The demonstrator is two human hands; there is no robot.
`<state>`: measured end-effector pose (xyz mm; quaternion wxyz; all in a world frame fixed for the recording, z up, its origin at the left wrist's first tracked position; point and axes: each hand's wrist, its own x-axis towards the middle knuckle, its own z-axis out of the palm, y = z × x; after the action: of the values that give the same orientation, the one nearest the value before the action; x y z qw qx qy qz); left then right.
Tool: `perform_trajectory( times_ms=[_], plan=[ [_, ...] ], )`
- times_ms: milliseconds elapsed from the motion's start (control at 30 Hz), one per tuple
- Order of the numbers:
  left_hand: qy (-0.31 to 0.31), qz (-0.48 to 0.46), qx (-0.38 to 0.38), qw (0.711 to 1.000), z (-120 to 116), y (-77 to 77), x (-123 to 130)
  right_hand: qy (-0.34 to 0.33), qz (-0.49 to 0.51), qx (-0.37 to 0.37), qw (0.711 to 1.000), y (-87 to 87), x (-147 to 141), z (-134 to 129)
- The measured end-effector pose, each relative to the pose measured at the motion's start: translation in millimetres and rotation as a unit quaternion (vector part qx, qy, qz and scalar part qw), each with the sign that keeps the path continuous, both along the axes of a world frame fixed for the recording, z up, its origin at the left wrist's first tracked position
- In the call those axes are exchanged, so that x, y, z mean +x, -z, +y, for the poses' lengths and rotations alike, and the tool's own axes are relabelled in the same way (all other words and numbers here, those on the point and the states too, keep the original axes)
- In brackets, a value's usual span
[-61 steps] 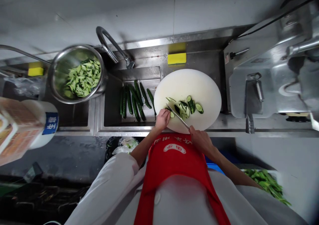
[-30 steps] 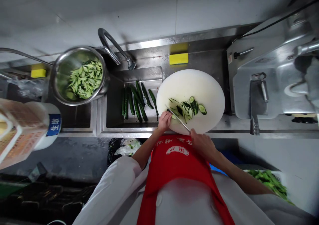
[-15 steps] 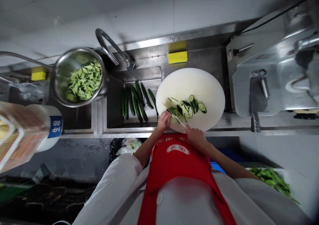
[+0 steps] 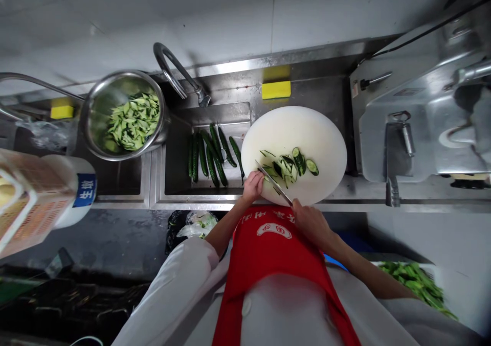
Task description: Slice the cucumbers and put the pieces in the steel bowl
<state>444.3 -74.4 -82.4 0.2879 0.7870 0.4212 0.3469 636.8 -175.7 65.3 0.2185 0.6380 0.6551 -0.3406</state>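
My right hand [image 4: 308,220] is wrapped round the handle of a knife [image 4: 276,185], whose blade slants up and left across the lower left of the white cutting board [image 4: 322,126]. My left hand [image 4: 253,185] presses its bent fingers at the board's edge, right beside the blade, on a piece of cucumber [image 4: 264,178] that is mostly hidden. Cut cucumber pieces [image 4: 287,168] lie just right of the blade, with thicker slices [image 4: 312,167] farther right. Several whole cucumbers [image 4: 209,154] rest in the sink to the left.
A steel pot [image 4: 85,126] of cut cucumber stands at the left behind the faucet [image 4: 172,62]. Behind the board lies a yellow sponge [image 4: 276,90]. A cleaver [image 4: 395,157] lies on the metal surface at right. Leafy greens [image 4: 418,284] sit low at right.
My right hand has moved slightly right and down, drawing the knife back a little. The left hand stays in nearly the same place. The camera view has shifted slightly.
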Motion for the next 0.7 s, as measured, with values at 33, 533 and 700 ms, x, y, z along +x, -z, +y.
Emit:
perform_trajectory(
  times_ms=[33,533,700],
  plan=[
    [0.0,0.002,-0.001,1.0,0,0.9,-1,0.002,0.0,-0.006,1.0,2.5,0,0],
    [0.053,0.014,0.021,0.998,4,18.3,-10,0.008,0.004,0.016,1.0,-2.6,17,-14],
    [0.05,0.008,0.02,0.999,3,15.7,-9,0.0,0.003,0.009,1.0,-2.0,19,-15]
  ],
)
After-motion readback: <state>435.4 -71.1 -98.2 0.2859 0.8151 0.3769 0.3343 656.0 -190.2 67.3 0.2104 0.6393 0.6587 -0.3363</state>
